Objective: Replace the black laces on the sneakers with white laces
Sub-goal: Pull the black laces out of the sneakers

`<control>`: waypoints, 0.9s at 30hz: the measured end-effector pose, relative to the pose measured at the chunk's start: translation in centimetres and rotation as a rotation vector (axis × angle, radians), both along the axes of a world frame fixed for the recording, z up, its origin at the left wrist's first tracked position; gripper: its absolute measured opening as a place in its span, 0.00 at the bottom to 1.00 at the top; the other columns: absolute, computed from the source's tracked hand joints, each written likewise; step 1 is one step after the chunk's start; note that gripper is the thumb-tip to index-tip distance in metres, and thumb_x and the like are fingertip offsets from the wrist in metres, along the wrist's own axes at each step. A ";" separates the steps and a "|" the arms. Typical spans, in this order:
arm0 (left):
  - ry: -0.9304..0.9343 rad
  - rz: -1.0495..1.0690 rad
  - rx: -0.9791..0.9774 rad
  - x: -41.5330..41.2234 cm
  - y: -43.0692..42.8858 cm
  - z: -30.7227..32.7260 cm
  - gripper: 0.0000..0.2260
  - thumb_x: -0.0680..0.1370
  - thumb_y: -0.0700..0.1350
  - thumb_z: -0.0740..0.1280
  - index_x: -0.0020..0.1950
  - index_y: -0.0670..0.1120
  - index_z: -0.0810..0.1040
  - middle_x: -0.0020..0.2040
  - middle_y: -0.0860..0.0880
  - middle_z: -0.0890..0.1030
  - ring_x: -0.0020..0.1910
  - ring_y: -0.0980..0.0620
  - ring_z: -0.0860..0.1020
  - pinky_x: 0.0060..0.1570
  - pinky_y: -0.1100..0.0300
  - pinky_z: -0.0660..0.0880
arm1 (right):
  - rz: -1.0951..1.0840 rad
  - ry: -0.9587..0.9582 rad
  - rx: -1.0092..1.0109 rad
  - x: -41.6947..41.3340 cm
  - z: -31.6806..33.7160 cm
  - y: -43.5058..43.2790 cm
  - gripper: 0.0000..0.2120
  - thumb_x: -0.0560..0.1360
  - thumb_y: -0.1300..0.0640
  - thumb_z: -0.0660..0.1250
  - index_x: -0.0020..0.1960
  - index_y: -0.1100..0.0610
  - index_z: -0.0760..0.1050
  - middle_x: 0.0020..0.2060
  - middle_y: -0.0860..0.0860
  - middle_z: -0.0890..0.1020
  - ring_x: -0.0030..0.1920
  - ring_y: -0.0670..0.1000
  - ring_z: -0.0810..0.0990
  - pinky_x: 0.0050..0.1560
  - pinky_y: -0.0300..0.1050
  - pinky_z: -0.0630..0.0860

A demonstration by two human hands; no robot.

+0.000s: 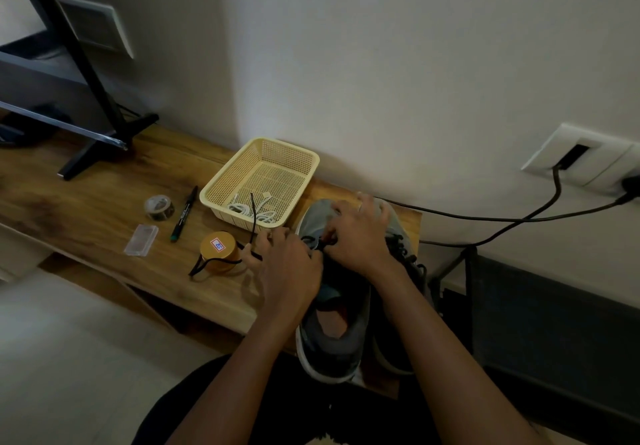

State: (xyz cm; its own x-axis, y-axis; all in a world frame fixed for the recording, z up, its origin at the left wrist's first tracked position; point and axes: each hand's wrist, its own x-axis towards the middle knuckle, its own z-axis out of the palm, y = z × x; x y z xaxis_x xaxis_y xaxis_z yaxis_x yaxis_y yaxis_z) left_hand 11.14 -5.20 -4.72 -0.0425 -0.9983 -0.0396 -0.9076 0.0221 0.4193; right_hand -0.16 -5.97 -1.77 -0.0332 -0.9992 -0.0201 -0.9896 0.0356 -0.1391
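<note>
my left hand (287,266) pinches the slack black lace (254,217) beside the sneaker (332,340) sitting under both hands, my right hand (360,235) pinches it at the eyelets, and it looks soft and floppy, so I'd grab right by the eyelet

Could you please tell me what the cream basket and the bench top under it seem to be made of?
The basket looks like moulded plastic, matte cream: regular grids of small holes and a smooth rim. The bench top looks like wood or wood-print laminate, satin brown: grain streaks show, but which one is unclear.
</note>
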 end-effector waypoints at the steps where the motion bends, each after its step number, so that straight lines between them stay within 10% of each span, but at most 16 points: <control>1: -0.008 -0.001 0.000 0.0 0.0 0.1 0.12 0.78 0.52 0.59 0.55 0.48 0.78 0.67 0.51 0.69 0.72 0.48 0.57 0.69 0.44 0.51 | 0.013 0.020 0.028 0.2 -0.2 0.0 0.08 0.73 0.54 0.67 0.51 0.51 0.81 0.69 0.47 0.68 0.73 0.58 0.52 0.70 0.64 0.43; 16: -0.023 0.006 -0.007 -0.1 0.3 0.7 0.13 0.78 0.52 0.59 0.55 0.49 0.79 0.67 0.50 0.69 0.71 0.47 0.57 0.70 0.44 0.51 | -0.430 -0.054 -0.318 -2.7 0.8 -0.3 0.07 0.73 0.57 0.65 0.47 0.54 0.81 0.59 0.48 0.77 0.65 0.55 0.65 0.63 0.53 0.58; 27: -0.037 -0.004 -0.012 0.1 0.4 0.8 0.12 0.78 0.52 0.59 0.56 0.49 0.78 0.69 0.50 0.68 0.72 0.47 0.56 0.70 0.44 0.51 | 0.036 -0.007 0.000 0.4 -0.1 0.2 0.07 0.75 0.55 0.65 0.49 0.52 0.81 0.68 0.48 0.69 0.74 0.58 0.51 0.70 0.64 0.41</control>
State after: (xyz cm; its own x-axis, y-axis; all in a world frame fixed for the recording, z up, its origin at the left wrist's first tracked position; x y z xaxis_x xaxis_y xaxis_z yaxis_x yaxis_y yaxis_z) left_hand 11.19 -4.84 -3.89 -0.0454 -0.9985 -0.0294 -0.9225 0.0306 0.3847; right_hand 0.23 -5.73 -1.82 0.0031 -0.9998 -0.0199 -0.9892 -0.0002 -0.1463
